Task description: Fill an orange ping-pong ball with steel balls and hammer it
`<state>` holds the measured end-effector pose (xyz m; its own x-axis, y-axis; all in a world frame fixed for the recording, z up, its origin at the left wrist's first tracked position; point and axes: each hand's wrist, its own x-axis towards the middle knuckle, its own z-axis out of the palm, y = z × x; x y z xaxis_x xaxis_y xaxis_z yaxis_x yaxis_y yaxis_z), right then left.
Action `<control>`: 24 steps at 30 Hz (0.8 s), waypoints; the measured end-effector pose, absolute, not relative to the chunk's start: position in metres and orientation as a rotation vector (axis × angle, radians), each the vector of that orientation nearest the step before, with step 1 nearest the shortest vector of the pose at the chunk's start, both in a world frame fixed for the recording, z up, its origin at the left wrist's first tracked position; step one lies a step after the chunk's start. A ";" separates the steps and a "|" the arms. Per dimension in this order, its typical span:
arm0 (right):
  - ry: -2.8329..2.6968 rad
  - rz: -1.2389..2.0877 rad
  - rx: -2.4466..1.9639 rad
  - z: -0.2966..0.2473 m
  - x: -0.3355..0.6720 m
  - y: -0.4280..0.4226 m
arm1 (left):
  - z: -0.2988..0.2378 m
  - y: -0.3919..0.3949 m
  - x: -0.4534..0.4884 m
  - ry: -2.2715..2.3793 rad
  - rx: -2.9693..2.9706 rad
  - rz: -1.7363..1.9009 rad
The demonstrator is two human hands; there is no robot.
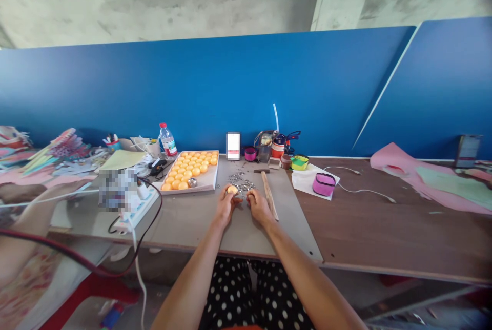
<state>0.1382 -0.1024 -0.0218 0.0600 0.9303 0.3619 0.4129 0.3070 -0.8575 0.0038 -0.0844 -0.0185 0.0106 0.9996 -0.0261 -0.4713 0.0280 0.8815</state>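
Note:
My left hand (226, 204) is closed around a small orange ball (232, 189), like a ping-pong ball, just above the grey board. Close beside it, my right hand (258, 203) has its fingers pinched together; whatever may be in them is too small to make out. Right behind both hands lies a loose pile of small shiny metal pieces (242, 182). To the left, a shallow white box (216, 179) holds many orange balls (188, 170) in rows, with a round silvery thing (192, 182) at its near side.
A wooden stick (269, 197) lies right of my hands, with a hammer (262, 171) behind it. A purple case (323, 183) sits on white paper. At left are a power strip (139, 209), cables and a bottle (167, 140); another person's arm (34, 212) reaches in there.

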 end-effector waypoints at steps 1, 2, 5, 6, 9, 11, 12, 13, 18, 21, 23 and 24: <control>-1.524 0.645 -1.284 -0.023 0.138 -0.102 | -0.019 -0.084 0.004 0.854 0.822 1.384; -1.513 0.658 -1.288 -0.024 0.138 -0.102 | -0.019 -0.084 0.004 0.857 0.820 1.388; -1.487 0.670 -1.296 -0.026 0.139 -0.101 | -0.021 -0.084 0.004 0.871 0.821 1.397; -1.479 0.672 -1.297 -0.026 0.139 -0.101 | -0.021 -0.084 0.003 0.875 0.823 1.401; -1.455 0.701 -1.287 -0.027 0.140 -0.100 | -0.023 -0.083 0.003 0.882 0.827 1.417; -1.430 0.729 -1.272 -0.028 0.140 -0.099 | -0.024 -0.083 0.003 0.883 0.828 1.418; -1.416 0.738 -1.263 -0.028 0.140 -0.099 | -0.024 -0.083 0.004 0.882 0.829 1.413; -1.400 0.749 -1.252 -0.028 0.140 -0.098 | -0.024 -0.083 0.004 0.879 0.831 1.408; -1.304 0.879 -1.200 -0.022 0.140 -0.099 | -0.024 -0.083 0.004 0.855 0.852 1.383; -1.315 0.897 -1.204 -0.016 0.141 -0.101 | -0.026 -0.083 0.003 0.836 0.880 1.357; -1.313 0.898 -1.202 -0.013 0.141 -0.103 | -0.027 -0.082 0.003 0.827 0.892 1.356; -1.299 0.913 -1.193 -0.012 0.140 -0.103 | -0.027 -0.082 0.003 0.824 0.896 1.361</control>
<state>0.1401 -0.1028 -0.0123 0.1034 0.9719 0.2113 0.1304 0.1974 -0.9716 0.0028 -0.0820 -0.0271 0.0491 0.9986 0.0210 -0.4439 0.0030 0.8961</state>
